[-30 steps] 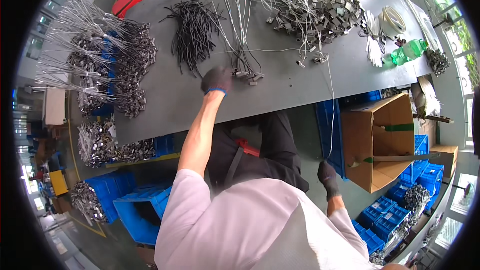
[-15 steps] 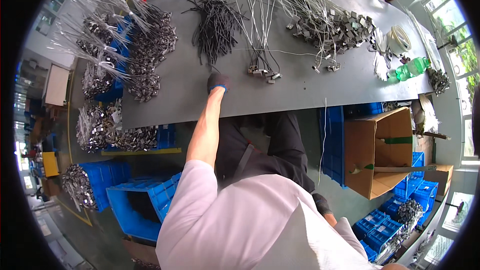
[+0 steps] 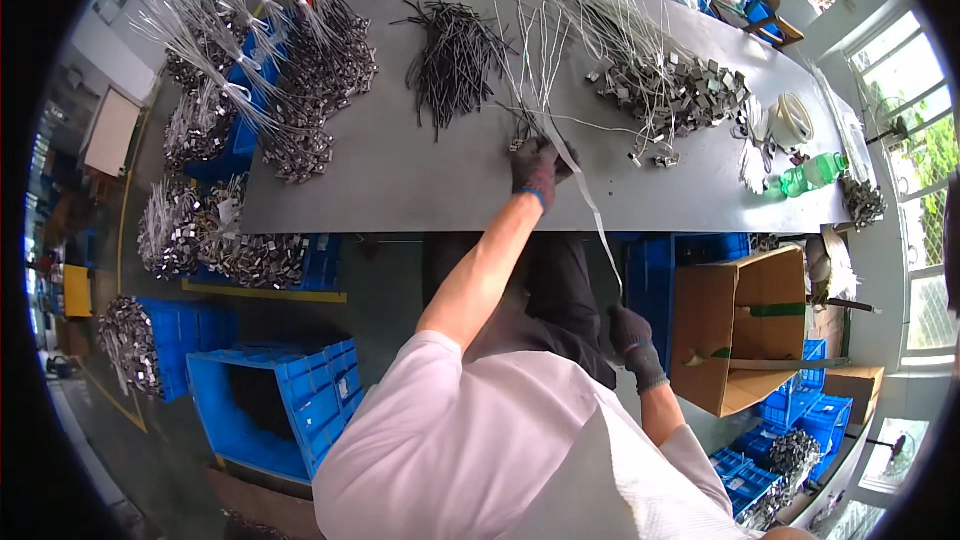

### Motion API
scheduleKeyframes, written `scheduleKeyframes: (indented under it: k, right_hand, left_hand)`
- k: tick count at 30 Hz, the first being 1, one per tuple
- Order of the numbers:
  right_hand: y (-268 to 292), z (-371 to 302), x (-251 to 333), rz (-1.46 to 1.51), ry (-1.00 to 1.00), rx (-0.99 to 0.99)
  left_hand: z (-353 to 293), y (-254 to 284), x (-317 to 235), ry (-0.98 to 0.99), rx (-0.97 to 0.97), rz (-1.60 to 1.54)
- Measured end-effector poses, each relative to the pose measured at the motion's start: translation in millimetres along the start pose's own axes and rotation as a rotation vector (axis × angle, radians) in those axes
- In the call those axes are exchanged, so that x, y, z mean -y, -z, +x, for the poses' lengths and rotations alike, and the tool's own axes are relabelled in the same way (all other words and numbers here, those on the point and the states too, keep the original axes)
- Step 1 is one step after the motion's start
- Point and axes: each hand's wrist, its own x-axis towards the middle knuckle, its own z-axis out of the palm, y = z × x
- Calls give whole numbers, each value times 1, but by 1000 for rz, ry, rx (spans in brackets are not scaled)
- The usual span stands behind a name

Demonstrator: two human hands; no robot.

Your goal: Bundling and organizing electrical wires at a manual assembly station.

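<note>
My left hand [image 3: 538, 172], in a dark grey glove, is closed around a small bunch of thin wires [image 3: 540, 70] near its lower end, where metal pieces show beside the fingers. The wires fan out away from me over the grey table [image 3: 400, 180]. Lower right, beyond the table's near edge, my gloved right hand [image 3: 637, 345] pinches the lower end of a long thin white strip [image 3: 592, 202]. The strip runs up past my left hand to the bunch. A heap of short black strips [image 3: 450, 65] lies left of the bunch.
Right on the table are a large pile of metal-ended wires [image 3: 680, 90], a white tape roll [image 3: 792, 120] and a green bottle [image 3: 812, 175]. Metal-ended bundles [image 3: 320, 90] crowd the left edge. Below stand a cardboard box [image 3: 705, 330] and a blue crate [image 3: 290, 390].
My left hand has moved right from below the black strips onto the wire bunch. My right hand has risen from beside my leg, and the strip now slants up to the bunch.
</note>
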Motion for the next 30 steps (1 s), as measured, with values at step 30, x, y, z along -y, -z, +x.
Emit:
scheduleKeyframes:
  k: [30]
  right_hand:
    - [14,-19,-15,-40,-83,316]
  left_hand:
    - [-14,-32,17,-43,197,689]
